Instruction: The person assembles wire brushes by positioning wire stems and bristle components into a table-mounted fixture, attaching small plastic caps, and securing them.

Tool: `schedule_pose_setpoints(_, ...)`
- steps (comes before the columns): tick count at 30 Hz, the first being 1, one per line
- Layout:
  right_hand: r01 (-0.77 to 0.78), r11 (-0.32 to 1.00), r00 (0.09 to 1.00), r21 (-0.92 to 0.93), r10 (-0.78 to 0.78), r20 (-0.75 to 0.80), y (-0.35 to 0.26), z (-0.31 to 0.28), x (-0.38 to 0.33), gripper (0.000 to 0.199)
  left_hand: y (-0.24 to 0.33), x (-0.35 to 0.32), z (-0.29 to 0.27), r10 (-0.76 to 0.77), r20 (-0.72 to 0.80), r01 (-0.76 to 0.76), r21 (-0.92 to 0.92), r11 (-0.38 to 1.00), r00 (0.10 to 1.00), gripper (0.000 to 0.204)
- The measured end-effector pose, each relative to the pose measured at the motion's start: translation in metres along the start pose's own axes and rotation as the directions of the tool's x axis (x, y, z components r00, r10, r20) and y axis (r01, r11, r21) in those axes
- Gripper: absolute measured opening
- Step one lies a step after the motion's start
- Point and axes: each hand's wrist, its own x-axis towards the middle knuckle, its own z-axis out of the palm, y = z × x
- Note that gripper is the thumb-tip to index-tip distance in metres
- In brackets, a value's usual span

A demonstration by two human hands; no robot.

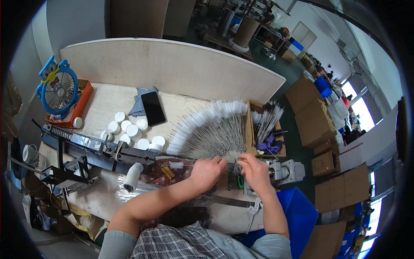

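Note:
My left hand (208,173) is closed on a thin wire-stemmed brush (176,165); its white bristle end points left over a dark red spotted cloth. My right hand (255,172) is pinched together just left of a metal machine head (290,171), and whatever its fingertips grip is too small to make out. Beyond both hands lies a wide fan of wire-stemmed white brushes (215,129), stems toward me. A green piece (240,181) shows beneath the right hand.
A cardboard box (249,131) with more brushes and a purple cloth (271,146) stands right of the fan. White round caps (133,131), a phone (153,108) and a blue fan (58,88) are at left. A long metal rig (86,140) crosses the left bench; a blue bin (297,216) is at right.

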Motion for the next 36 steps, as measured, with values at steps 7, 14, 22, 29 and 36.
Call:
schedule_pose_setpoints(7,0.125,0.992,0.987,0.0,-0.124,0.097,0.012,0.018,0.017,0.008,-0.029,0.022,0.008,0.042,0.103,-0.073,0.321,0.944,0.994,0.014)
schedule_pose_setpoints(14,0.325,0.926,0.913,0.191,-0.36,0.194,-0.012,0.024,0.042,0.012,-0.013,-0.058,-0.05,0.22,-0.154,-0.205,0.107,0.973,0.963,0.027)
schedule_pose_setpoints(22,0.464,0.846,0.844,0.263,-0.512,0.159,-0.077,0.129,0.061,0.009,-0.034,-0.166,-0.1,-0.866,0.055,0.479,-0.85,0.221,0.496,0.017)
schedule_pose_setpoints(29,0.405,0.9,0.885,0.162,-0.431,0.175,-0.098,0.149,0.061,0.007,-0.031,-0.137,-0.127,-0.803,0.275,0.128,-0.961,-0.244,0.529,0.05)
schedule_pose_setpoints(36,0.493,0.86,0.859,0.132,-0.506,0.084,-0.1,0.133,0.05,0.008,-0.06,-0.14,-0.096,-0.838,0.249,0.853,-0.346,0.391,0.486,0.057)
